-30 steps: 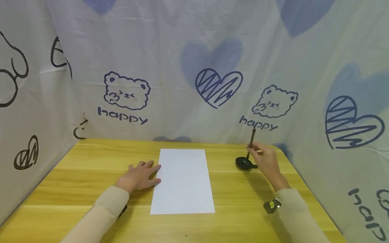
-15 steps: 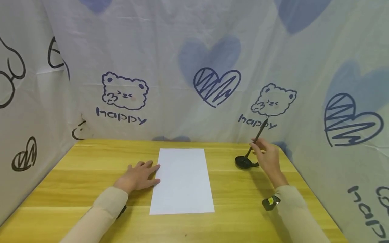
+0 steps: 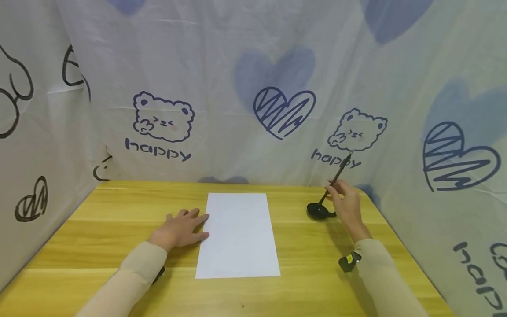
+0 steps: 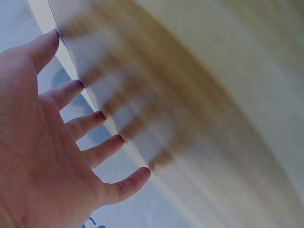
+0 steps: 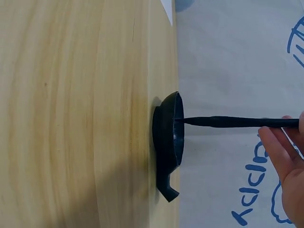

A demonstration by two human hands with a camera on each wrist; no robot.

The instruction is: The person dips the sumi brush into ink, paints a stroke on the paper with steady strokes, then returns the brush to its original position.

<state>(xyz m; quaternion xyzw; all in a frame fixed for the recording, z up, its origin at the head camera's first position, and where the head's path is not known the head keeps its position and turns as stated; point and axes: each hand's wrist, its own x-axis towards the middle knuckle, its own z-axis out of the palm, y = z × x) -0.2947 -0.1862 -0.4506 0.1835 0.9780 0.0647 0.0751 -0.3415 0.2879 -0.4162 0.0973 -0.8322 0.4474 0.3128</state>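
Black brush (image 5: 223,121): pinched by right grip (image 3: 346,204), tilted — tip in dish (image 5: 164,137) beneath.
White paper (image 3: 238,237): beside left grip (image 3: 178,230) — fingers spread, touching its edge.

At centre right, the right hand (image 3: 347,206) holds a brush (image 3: 340,172) in a black dish (image 3: 315,212); the left hand (image 3: 179,230) touches central paper (image 3: 240,237).

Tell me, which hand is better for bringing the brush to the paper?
Probably the right hand: it holds the brush, whose tip is at the black dish. The left hand holds none; it rests at the left edge of the paper and could steady it.
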